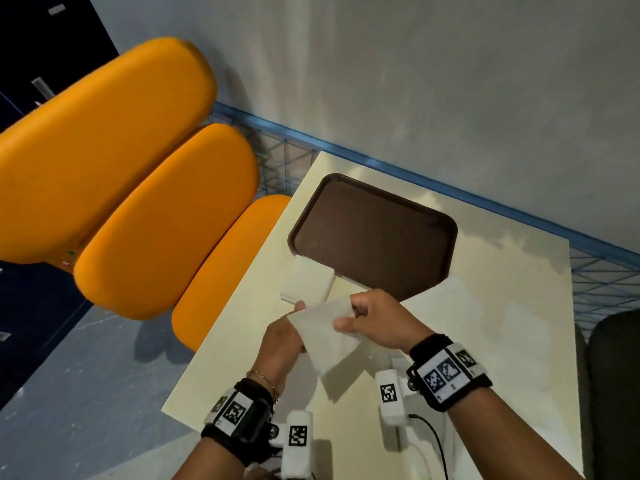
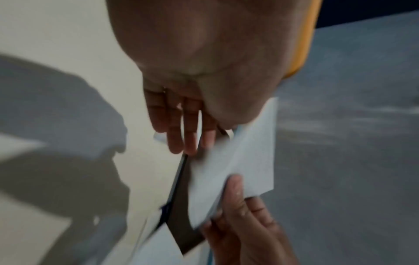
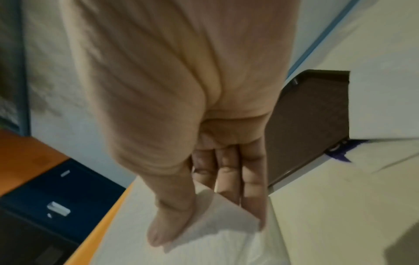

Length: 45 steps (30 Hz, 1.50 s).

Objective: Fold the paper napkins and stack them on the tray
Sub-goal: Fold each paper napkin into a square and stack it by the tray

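Note:
I hold one white paper napkin [image 1: 329, 348] in the air over the near part of the cream table [image 1: 502, 358]. My left hand [image 1: 294, 323] grips its left edge, thumb on top and fingers underneath. On its upper right part, my right hand [image 1: 349, 317] pinches it between thumb and curled fingers. The left wrist view shows the napkin [image 2: 244, 161] bent between my left fingers [image 2: 179, 129] and the right hand [image 2: 244, 215]. A brown tray [image 1: 374, 230] lies bare beyond my hands. A stack of white napkins [image 1: 308, 284] sits at its near left corner.
A flat white sheet [image 1: 460, 299] lies on the table right of my hands, covering the tray's near right corner. Orange chairs [image 1: 166, 220] stand along the table's left side. A blue wire rack [image 1: 606, 282] and grey wall border the far side.

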{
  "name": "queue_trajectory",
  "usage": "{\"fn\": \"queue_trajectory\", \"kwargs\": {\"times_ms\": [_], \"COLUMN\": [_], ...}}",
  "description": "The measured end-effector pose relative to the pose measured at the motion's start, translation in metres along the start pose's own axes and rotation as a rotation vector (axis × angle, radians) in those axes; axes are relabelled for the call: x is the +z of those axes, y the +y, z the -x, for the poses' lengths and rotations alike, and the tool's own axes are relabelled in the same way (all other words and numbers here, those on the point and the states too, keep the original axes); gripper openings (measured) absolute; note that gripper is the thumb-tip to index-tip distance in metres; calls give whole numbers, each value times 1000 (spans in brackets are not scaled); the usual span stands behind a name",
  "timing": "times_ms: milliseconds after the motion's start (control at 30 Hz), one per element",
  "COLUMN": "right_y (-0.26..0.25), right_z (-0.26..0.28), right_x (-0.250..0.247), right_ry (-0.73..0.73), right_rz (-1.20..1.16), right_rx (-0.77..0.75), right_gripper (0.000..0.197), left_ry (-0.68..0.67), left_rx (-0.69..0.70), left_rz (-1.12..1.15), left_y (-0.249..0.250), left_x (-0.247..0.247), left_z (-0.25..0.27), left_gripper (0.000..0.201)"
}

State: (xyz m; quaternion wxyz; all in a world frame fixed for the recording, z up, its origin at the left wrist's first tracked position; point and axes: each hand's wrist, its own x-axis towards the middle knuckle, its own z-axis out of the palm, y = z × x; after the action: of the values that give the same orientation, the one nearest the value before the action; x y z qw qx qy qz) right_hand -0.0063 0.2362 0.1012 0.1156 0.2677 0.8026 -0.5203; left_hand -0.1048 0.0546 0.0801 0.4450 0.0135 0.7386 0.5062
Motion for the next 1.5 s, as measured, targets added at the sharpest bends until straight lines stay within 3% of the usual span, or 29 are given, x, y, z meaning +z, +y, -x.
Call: {"fn": "queue_trajectory", "kwargs": {"times_ms": [67,100,233,300,367,467,600,767,900,1167,1500], "right_y": [5,5,1,3,7,12,20,29,32,38,45], "right_z": [-19,-28,-72,-95,-114,-135,-155,-164,-164,-166,-175], "right_x": [-3,-6,-16,-20,-21,-15,2,17,18,26,35], "right_ry": [-54,-83,-128,-106,-65,44,208,323,367,483,558], "right_rz": [151,202,296,244,93,-81,-134,-130,-98,-193,-183], "right_rx": [37,41,77,98,153,221,305,318,287,291,283], "right_gripper": [23,21,41,35,20,19,17,14,9,7,14], "left_ry": [-36,-62,-24,31,120,201,271,291,277,185,220], "left_rx": [32,41,162,173,145,99,40,-21,-52,-151,-166], "left_rz": [-47,-64,-166,-231,-229,-185,-232,-287,-295,-107,-227], "left_y": [7,11,14,10,5,-1,-2,-4,-7,-5,-10], "left_x": [-9,-12,-26,-30,-32,-36,-37,-37,-39,-44,-42], "left_z": [-14,-19,-49,-70,-90,-116,-139,-150,-150,-144,-154], "left_gripper": [61,62,35,27,34,31,16,8,17,15,17]}}
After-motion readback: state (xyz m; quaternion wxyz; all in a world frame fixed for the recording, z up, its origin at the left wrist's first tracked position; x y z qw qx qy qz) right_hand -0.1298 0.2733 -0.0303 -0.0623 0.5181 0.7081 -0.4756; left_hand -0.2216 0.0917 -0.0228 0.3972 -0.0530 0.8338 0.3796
